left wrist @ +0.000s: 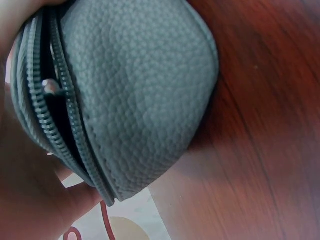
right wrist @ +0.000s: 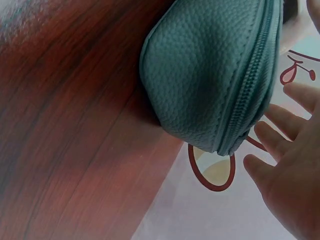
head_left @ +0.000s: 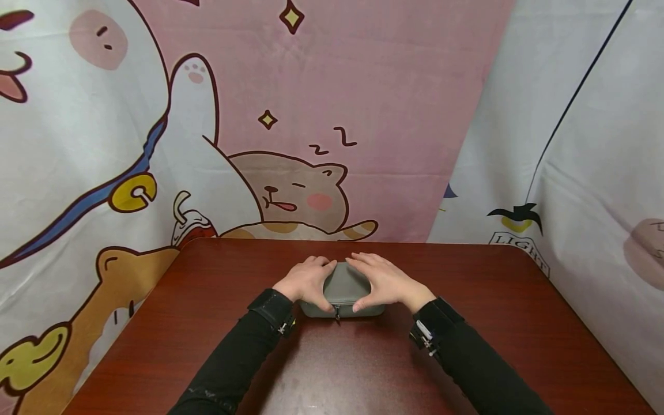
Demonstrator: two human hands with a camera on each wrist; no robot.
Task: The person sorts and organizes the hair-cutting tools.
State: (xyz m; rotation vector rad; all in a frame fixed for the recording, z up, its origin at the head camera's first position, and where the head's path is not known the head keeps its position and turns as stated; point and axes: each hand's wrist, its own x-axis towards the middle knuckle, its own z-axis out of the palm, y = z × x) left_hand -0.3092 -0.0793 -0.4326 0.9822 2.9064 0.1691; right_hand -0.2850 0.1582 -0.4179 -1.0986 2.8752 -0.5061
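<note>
A grey-green zip pouch (head_left: 344,285) of pebbled leather lies on the wooden table, its zip pull hanging at the near side. On the left, my left hand (head_left: 309,282) grips the pouch, thumb on the near side and fingers toward the far side. The left wrist view shows the zip (left wrist: 65,115) parted at that end, with a small shiny bit in the gap. At the other end, my right hand (head_left: 386,281) is spread around the pouch. Its fingers (right wrist: 282,132) are straight and apart beside the zip, whose teeth look closed in the right wrist view.
The reddish-brown table (head_left: 207,323) has its far edge just beyond the hands. A cartoon-printed cloth (head_left: 394,115) hangs behind it and along both sides. Black sleeves (head_left: 233,357) and wrist straps cover the forearms.
</note>
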